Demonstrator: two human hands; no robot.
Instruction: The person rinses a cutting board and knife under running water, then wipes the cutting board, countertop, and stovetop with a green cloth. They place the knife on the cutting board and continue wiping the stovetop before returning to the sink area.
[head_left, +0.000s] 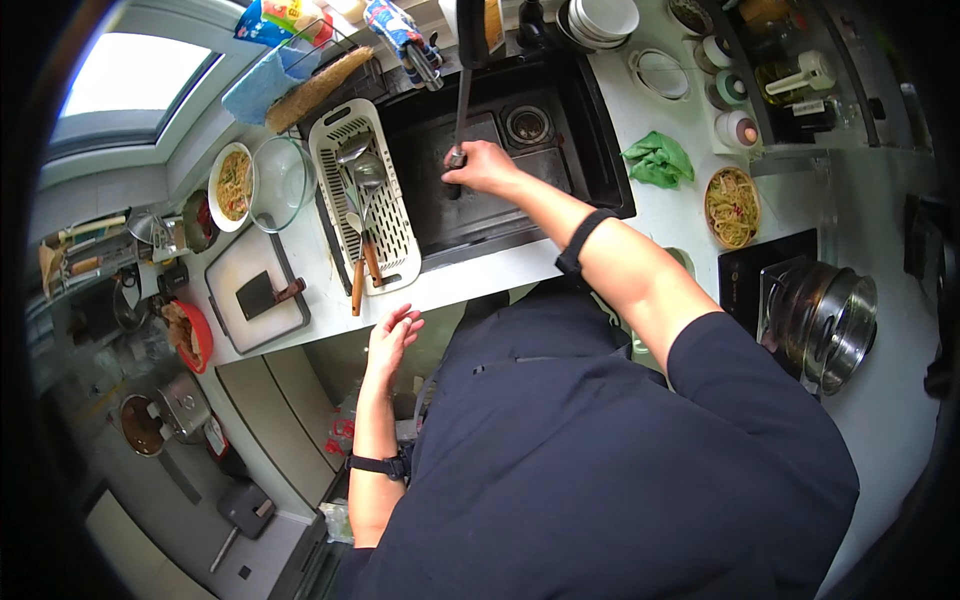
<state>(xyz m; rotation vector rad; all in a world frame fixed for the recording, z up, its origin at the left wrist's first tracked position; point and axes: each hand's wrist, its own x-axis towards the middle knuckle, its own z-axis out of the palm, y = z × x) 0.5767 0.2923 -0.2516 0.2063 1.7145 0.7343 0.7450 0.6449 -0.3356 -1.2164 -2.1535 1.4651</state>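
Over the black sink, my right hand is closed around the metal-collared, dark head of the pull-down faucet. The sink's drain shows behind it. My left hand is in front of the counter's edge, fingers apart and slightly curled, holding nothing. Just beyond it, a cream slotted draining basket lies across the sink's left side. A ladle and other utensils with wooden handles rest in the basket, handles pointing towards me.
Left of the basket are a glass bowl, a bowl of food and a cleaver on a cutting board. To the right lie a green cloth, a bowl of noodles and a steel pot. White bowls stand behind the sink.
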